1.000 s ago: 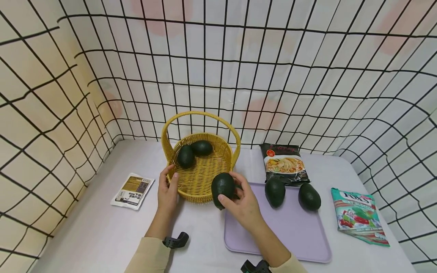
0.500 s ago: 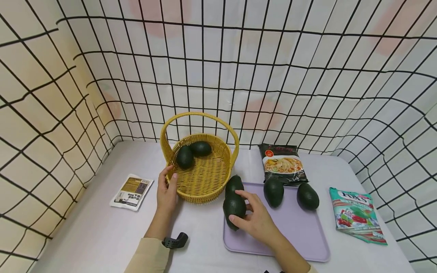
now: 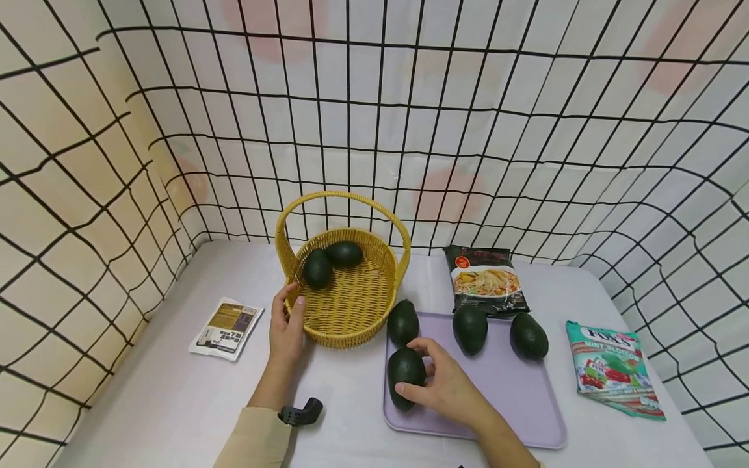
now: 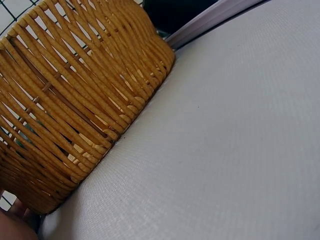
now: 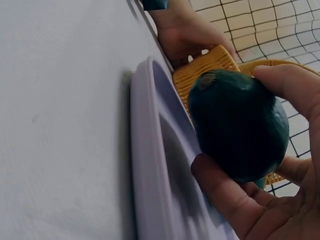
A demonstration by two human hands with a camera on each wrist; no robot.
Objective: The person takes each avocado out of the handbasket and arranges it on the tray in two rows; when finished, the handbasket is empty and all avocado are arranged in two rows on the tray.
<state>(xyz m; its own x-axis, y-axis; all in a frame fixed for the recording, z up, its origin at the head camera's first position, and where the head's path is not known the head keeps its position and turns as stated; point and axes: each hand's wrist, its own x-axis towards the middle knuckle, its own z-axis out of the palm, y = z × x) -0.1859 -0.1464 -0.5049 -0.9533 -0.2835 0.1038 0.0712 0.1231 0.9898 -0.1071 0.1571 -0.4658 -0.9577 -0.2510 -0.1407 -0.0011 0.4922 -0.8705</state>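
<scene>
We wore a long beige sleeve on the left arm, reaching down to the wrist. A small black clip-like mount sat strapped at that wrist. Both hands, left hand and right hand, were bare, without gloves, rings or watch.

A dark green, smooth avocado lies lengthwise at the left edge of the lilac tray, gripped by the right hand, near the wicker basket.
</scene>
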